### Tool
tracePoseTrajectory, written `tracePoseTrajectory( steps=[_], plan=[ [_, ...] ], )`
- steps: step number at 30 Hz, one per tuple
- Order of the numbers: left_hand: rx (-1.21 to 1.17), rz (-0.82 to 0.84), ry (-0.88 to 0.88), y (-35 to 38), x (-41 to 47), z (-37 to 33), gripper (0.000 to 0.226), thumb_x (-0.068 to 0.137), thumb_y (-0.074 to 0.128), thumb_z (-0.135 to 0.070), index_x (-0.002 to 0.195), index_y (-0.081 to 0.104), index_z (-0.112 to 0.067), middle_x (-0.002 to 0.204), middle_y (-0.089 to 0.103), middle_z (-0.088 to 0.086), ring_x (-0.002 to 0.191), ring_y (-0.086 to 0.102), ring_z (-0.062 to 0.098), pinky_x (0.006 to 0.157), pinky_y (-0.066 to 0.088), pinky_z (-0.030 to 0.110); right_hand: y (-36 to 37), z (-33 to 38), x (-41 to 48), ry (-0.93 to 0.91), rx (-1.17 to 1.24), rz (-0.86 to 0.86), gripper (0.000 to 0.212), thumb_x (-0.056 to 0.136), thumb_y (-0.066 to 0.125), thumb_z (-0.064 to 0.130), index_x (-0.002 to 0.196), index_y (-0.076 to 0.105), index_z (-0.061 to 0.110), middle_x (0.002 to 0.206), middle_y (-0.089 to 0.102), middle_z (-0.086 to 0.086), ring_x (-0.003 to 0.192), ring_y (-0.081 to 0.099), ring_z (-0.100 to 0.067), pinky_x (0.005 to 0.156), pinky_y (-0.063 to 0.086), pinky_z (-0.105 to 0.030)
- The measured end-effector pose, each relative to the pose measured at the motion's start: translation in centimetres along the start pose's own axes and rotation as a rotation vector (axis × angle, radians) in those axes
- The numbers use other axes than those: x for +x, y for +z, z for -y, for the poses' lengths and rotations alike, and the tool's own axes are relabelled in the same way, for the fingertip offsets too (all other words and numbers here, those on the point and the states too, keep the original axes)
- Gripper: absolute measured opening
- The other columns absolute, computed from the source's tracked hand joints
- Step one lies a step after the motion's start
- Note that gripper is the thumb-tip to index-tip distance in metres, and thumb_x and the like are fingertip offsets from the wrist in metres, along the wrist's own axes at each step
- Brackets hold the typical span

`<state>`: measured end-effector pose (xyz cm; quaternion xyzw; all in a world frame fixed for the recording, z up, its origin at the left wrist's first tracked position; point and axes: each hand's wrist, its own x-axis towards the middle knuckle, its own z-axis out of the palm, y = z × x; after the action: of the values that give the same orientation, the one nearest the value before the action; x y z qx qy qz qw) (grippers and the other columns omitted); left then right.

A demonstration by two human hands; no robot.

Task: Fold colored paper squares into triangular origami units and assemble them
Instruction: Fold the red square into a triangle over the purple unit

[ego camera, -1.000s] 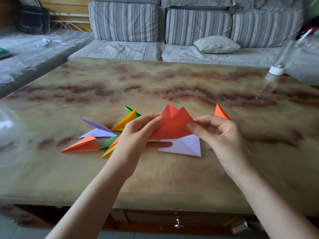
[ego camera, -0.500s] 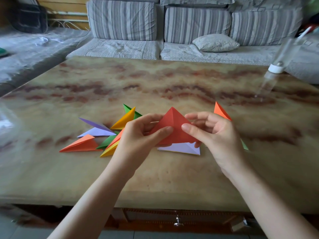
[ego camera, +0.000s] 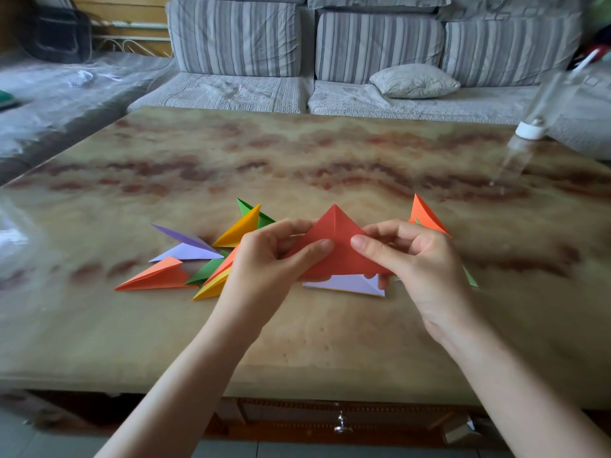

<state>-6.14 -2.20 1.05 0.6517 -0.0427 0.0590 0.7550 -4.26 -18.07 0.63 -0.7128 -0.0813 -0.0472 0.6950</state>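
One red triangle [ego camera: 337, 256]. On the surface [ego camera: 330, 342]: two yellow units [ego camera: 239, 228], three green units [ego camera: 206, 272], one mostly hidden, two orange units [ego camera: 155, 277], one purple unit [ego camera: 188, 251], one lavender sheet [ego camera: 347, 283], one clear bottle [ego camera: 529, 127].

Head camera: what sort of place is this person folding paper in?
Probably a home living room: a striped grey sofa with a loose cushion sits behind a marble-patterned coffee table, where folded paper units lie scattered.

Had a pile [ego camera: 185, 259] on the table [ego camera: 297, 342], left of the left hand [ego camera: 264, 269]. Held paper [ego camera: 337, 246] between both hands, over a flat sheet [ego camera: 347, 284]. Spotted a lone unit [ego camera: 425, 214] behind the right hand [ego camera: 420, 269], bottle [ego camera: 529, 130] far right, sofa [ego camera: 238, 38] behind, pillow [ego camera: 413, 81] on it.
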Motion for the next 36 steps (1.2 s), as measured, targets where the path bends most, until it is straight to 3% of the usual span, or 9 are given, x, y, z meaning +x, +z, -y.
tracePoseTrajectory(
  steps=[7, 13, 18, 23, 26, 29, 36],
  plan=[
    [0.144, 0.085, -0.011, -0.4, 0.0, 0.2, 0.024, 0.070, 0.076, -0.005, 0.090, 0.069, -0.017, 0.074, 0.075, -0.002, 0.067, 0.069, 0.007, 0.060, 0.056, 0.021, -0.2, 0.0, -0.1, -0.001, -0.006, -0.017, 0.008, 0.074, 0.075, 0.011, 0.072, 0.070, 0.016, 0.058, 0.064, 0.002, 0.050, 0.054, -0.014, 0.042, 0.041, -0.022],
    [0.205, 0.066, -0.012, -0.5, 0.1, 0.4, 0.032, 0.068, 0.077, 0.004, 0.093, 0.069, -0.013, 0.073, 0.074, -0.001, 0.064, 0.069, 0.008, 0.058, 0.055, 0.020, 0.0, 0.0, -0.1, 0.003, -0.001, -0.006, 0.006, 0.074, 0.074, 0.010, 0.074, 0.070, 0.013, 0.058, 0.063, 0.002, 0.048, 0.054, -0.011, 0.042, 0.041, -0.022],
    [0.244, 0.050, -0.015, -0.5, 0.1, 0.4, 0.041, 0.066, 0.079, 0.000, 0.104, 0.067, -0.011, 0.077, 0.075, 0.003, 0.065, 0.071, 0.012, 0.059, 0.056, 0.022, -0.1, 0.1, -0.1, 0.006, -0.004, -0.006, 0.005, 0.075, 0.074, 0.010, 0.074, 0.070, 0.013, 0.057, 0.063, 0.003, 0.049, 0.054, -0.010, 0.042, 0.041, -0.021],
    [0.278, 0.101, -0.040, -0.4, -0.1, 0.2, 0.037, 0.068, 0.079, 0.000, 0.100, 0.066, -0.012, 0.074, 0.075, 0.003, 0.067, 0.072, 0.015, 0.059, 0.057, 0.021, -0.1, 0.1, -0.1, 0.017, -0.024, -0.023, 0.007, 0.074, 0.075, 0.012, 0.073, 0.070, 0.016, 0.059, 0.064, 0.005, 0.051, 0.054, -0.011, 0.043, 0.041, -0.021],
    [0.231, 0.055, -0.042, -0.2, -0.2, 0.2, 0.031, 0.070, 0.077, 0.002, 0.096, 0.067, -0.010, 0.074, 0.075, 0.003, 0.064, 0.072, 0.015, 0.057, 0.055, 0.020, -0.2, 0.2, -0.1, 0.051, 0.014, -0.003, 0.009, 0.072, 0.076, 0.018, 0.079, 0.071, 0.013, 0.063, 0.065, 0.003, 0.055, 0.056, -0.014, 0.046, 0.043, -0.022],
    [0.116, -0.023, -0.070, -0.1, -0.2, 0.2, 0.027, 0.070, 0.077, -0.001, 0.093, 0.067, -0.010, 0.072, 0.075, 0.003, 0.065, 0.073, 0.016, 0.058, 0.057, 0.021, -0.3, 0.7, -0.2, 0.124, 0.082, 0.083, 0.031, 0.061, 0.075, 0.032, 0.084, 0.072, 0.012, 0.072, 0.067, -0.002, 0.061, 0.060, -0.015, 0.050, 0.045, -0.022],
    [0.024, -0.074, -0.092, 0.5, -0.6, 0.6, 0.019, 0.073, 0.076, -0.006, 0.090, 0.068, -0.012, 0.073, 0.075, 0.002, 0.065, 0.072, 0.012, 0.056, 0.053, 0.017, 1.2, -0.1, -1.0, 0.185, 0.134, 0.119, 0.021, 0.059, 0.074, 0.025, 0.074, 0.071, 0.011, 0.071, 0.068, -0.005, 0.061, 0.059, -0.011, 0.051, 0.045, -0.018]
  ],
)
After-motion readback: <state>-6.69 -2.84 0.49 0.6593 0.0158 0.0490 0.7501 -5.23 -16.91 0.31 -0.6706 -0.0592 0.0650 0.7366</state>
